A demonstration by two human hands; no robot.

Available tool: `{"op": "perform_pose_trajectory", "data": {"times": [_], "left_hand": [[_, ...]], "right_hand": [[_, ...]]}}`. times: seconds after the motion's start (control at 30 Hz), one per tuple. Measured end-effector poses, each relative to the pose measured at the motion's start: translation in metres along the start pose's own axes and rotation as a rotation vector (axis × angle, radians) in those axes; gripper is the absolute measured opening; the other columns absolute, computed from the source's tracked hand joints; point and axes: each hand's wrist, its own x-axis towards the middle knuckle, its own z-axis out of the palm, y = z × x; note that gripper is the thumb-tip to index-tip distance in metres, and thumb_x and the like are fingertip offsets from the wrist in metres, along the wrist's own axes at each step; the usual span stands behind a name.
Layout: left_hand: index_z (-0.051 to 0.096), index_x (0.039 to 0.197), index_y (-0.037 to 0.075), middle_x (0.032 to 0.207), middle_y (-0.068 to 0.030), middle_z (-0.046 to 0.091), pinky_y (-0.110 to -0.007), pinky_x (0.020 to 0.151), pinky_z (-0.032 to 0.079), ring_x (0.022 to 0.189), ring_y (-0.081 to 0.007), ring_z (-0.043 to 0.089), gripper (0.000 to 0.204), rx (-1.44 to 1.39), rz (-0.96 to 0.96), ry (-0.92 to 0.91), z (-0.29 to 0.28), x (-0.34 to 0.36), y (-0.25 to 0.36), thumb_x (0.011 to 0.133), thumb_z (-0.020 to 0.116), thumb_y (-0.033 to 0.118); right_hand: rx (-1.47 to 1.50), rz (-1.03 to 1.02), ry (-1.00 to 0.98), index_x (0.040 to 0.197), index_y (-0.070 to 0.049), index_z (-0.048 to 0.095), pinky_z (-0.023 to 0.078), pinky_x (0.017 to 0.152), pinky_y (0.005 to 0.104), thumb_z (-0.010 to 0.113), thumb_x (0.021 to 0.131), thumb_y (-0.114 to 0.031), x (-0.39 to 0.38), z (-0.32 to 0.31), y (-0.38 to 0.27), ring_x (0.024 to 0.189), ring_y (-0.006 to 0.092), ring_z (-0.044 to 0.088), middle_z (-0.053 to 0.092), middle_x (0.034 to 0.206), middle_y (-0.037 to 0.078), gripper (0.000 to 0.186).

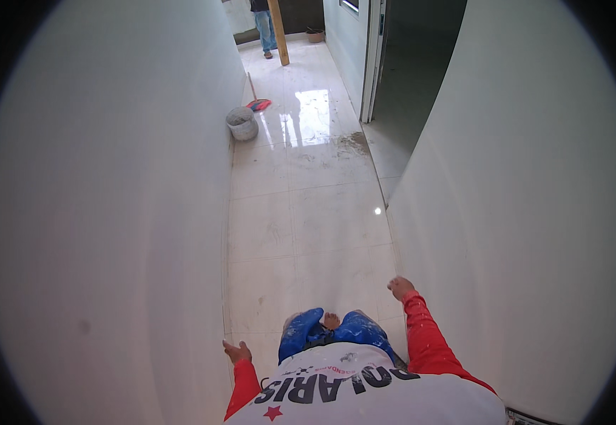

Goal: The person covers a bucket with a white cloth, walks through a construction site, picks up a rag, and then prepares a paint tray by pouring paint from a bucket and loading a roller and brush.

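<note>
I am in a narrow corridor with a pale tiled floor (265,227) below me. My left hand (236,352) hangs low beside the left wall, its thumb and fingers apart and nothing in it. Further forward, my right hand (401,287) is near the right wall, fingers loosely bent, with no object visible in it. Both arms wear red sleeves. Blue, white-smudged trousers (357,330) cover my bent legs, and one bare foot (331,321) shows between them.
Ahead by the left wall (124,212) stands a whitish bucket (244,130) with grey contents. Behind it lies a red dustpan (259,105) with a long handle. A doorway (414,85) opens at right, near a dirt patch (354,143). A wooden post (278,32) and another person (265,32) stand at the far end.
</note>
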Motion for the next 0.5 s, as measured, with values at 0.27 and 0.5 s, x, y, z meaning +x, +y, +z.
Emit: {"op": "perform_pose_trajectory", "data": {"times": [0.27,0.5], "left_hand": [[0.014,0.143,0.000,0.129,-0.0382,0.034,-0.052,0.095,0.045,0.111,-0.0515,0.050,0.078,0.236,-0.479,-0.026,0.093,0.118,0.115,0.081,0.060,0.015],[0.015,0.144,-0.003,0.139,-0.0329,0.034,-0.047,0.106,0.035,0.126,-0.0455,0.040,0.076,-0.117,0.088,-0.099,0.195,0.317,0.463,0.087,0.060,0.018]], "right_hand": [[0.455,-0.218,0.267,0.114,-0.003,0.061,0.049,0.087,0.0331,0.060,0.089,-0.025,0.169,-0.251,-0.224,0.098,0.0231,0.065,0.067,0.109,0.012,0.032],[0.355,0.425,0.158,0.111,-0.004,0.061,0.052,0.064,0.0319,0.059,0.090,-0.025,0.273,-0.240,-0.085,0.079,0.0181,0.066,0.067,0.097,0.008,0.030]]}}
